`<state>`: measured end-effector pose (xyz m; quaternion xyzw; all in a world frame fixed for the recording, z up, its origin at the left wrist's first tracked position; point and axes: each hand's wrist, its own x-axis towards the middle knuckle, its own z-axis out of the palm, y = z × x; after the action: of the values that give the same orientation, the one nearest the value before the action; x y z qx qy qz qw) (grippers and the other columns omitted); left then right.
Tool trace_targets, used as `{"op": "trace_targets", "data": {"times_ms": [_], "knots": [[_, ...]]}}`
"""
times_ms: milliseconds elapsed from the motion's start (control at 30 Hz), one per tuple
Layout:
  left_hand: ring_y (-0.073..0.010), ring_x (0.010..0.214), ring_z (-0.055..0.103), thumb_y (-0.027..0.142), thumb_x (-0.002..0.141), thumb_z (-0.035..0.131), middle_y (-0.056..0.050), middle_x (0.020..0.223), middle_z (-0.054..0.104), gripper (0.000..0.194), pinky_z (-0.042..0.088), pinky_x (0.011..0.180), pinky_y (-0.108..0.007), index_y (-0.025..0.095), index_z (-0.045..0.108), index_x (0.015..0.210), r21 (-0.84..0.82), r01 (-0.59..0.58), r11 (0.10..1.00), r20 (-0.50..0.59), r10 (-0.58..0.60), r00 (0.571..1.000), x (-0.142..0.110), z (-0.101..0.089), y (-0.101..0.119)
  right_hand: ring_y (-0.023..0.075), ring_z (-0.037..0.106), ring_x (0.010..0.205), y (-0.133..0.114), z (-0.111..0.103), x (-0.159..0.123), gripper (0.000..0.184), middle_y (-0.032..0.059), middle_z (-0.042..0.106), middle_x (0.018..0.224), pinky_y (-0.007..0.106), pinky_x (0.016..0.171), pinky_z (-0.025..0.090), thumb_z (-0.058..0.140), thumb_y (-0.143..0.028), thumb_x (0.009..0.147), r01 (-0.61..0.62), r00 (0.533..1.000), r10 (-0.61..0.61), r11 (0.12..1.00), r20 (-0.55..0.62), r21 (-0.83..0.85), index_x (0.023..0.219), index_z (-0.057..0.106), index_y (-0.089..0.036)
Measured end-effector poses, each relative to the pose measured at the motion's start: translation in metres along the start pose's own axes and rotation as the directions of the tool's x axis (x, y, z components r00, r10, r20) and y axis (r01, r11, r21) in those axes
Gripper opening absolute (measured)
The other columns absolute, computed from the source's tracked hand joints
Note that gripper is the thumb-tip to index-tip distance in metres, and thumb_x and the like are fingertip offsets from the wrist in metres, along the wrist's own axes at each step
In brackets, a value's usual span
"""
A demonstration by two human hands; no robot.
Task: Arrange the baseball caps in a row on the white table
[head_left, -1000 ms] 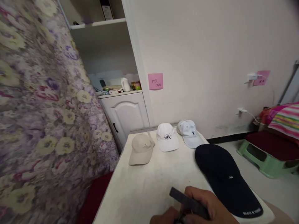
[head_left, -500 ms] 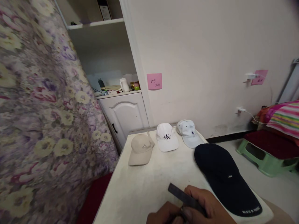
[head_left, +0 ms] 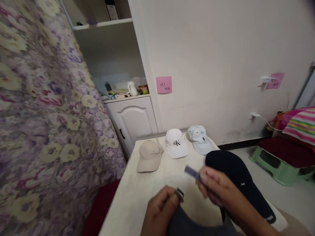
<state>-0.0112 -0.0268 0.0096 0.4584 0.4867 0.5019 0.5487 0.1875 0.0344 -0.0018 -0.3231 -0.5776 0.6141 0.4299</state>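
A dark grey cap (head_left: 197, 226) is held low at the bottom edge of the view, its back opening toward me and most of it cut off. My left hand (head_left: 159, 208) pinches the metal buckle (head_left: 180, 194) at one side of that opening. The free strap (head_left: 191, 171) on the other side is gripped by my right hand (head_left: 215, 183), its end sticking out to the left. Strap and buckle are apart. Just beyond my right hand lies a navy cap (head_left: 230, 164) with a long brim.
On the white table (head_left: 128, 203) stand a beige cap (head_left: 149, 155), a white cap (head_left: 176, 144) and a pale blue cap (head_left: 199, 139) along the back. A floral curtain (head_left: 49, 131) hangs at left. To the right is a green stool (head_left: 283, 170).
My hands have moved apart and up, the right one further. The strap end is now away from the left hand, and the buckle and the grey cap's edge have come into view.
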Motion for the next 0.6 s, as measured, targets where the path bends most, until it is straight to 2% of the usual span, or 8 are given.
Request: {"op": "trace_targets", "data": {"times_ms": [67,167,233,300,433,533,600], "knots": [[-0.0093,0.057,0.038,0.05,0.079,0.076,0.005,0.063,0.051,0.036,0.029,0.054,-0.021,0.018,0.06,0.071,-0.084,-0.07,0.994,-0.019,0.069,0.997,0.016,0.0,0.019,0.0026,0.028,0.041,-0.022,-0.006,0.016,0.037,-0.0071,0.056,0.062,0.022,0.043,0.018,0.06,-0.048,0.095,0.118,0.988,-0.107,0.988,-0.111,0.099,0.073,0.059,-0.018],[-0.0073,0.056,0.044,0.042,0.079,0.079,0.005,0.065,0.056,0.03,0.033,0.054,-0.017,0.017,0.064,0.075,-0.206,-0.2,0.958,-0.089,0.185,0.979,0.034,0.003,0.046,0.0017,0.034,0.039,-0.06,-0.008,0.029,0.024,-0.0072,0.06,0.065,0.018,0.04,0.025,0.062,-0.041,0.096,0.279,0.954,-0.242,0.931,-0.174,0.234,0.084,0.065,-0.02],[-0.0058,0.055,0.046,0.039,0.078,0.081,0.005,0.065,0.056,0.028,0.034,0.053,-0.015,0.017,0.065,0.075,-0.28,-0.217,0.935,-0.081,0.202,0.976,0.036,0.005,0.058,0.0005,0.035,0.038,-0.076,-0.006,0.024,0.021,-0.0068,0.062,0.069,0.016,0.039,0.025,0.062,-0.038,0.097,0.285,0.955,-0.252,0.922,-0.156,0.26,0.086,0.066,-0.02],[-0.0049,0.053,0.044,0.038,0.077,0.082,0.006,0.063,0.056,0.028,0.034,0.051,-0.015,0.016,0.064,0.074,-0.339,-0.177,0.924,-0.064,0.165,0.984,0.031,0.006,0.059,-0.0002,0.032,0.036,-0.078,-0.003,0.013,0.022,-0.0069,0.062,0.067,0.015,0.037,0.023,0.063,-0.038,0.096,0.24,0.968,-0.207,0.925,-0.139,0.293,0.083,0.064,-0.02],[-0.0051,0.05,0.04,0.039,0.074,0.084,0.005,0.059,0.054,0.032,0.029,0.049,-0.016,0.016,0.061,0.072,-0.372,-0.007,0.928,-0.028,-0.004,1.0,0.015,0.002,0.033,-0.0005,0.024,0.032,-0.051,-0.003,-0.013,0.03,-0.0094,0.054,0.05,0.014,0.034,0.017,0.064,-0.044,0.095,0.022,0.999,-0.009,0.946,-0.041,0.323,0.078,0.058,-0.02],[-0.0058,0.051,0.034,0.043,0.077,0.081,0.006,0.057,0.049,0.035,0.025,0.051,-0.019,0.016,0.06,0.07,-0.332,0.118,0.936,0.085,-0.095,0.992,0.005,-0.004,-0.001,-0.0018,0.023,0.03,-0.022,-0.005,-0.027,0.034,-0.0085,0.057,0.053,0.014,0.032,0.014,0.063,-0.05,0.094,-0.124,0.992,0.112,0.934,0.058,0.335,0.079,0.058,-0.019],[-0.008,0.055,0.035,0.049,0.076,0.08,0.004,0.059,0.051,0.038,0.024,0.054,-0.022,0.016,0.061,0.07,-0.256,0.152,0.955,0.158,-0.114,0.981,0.0,-0.007,-0.025,-0.002,0.023,0.029,-0.005,-0.005,-0.032,0.036,-0.0086,0.057,0.054,0.015,0.031,0.013,0.064,-0.051,0.093,-0.186,0.981,0.16,0.935,0.11,0.302,0.078,0.057,-0.019]]}}
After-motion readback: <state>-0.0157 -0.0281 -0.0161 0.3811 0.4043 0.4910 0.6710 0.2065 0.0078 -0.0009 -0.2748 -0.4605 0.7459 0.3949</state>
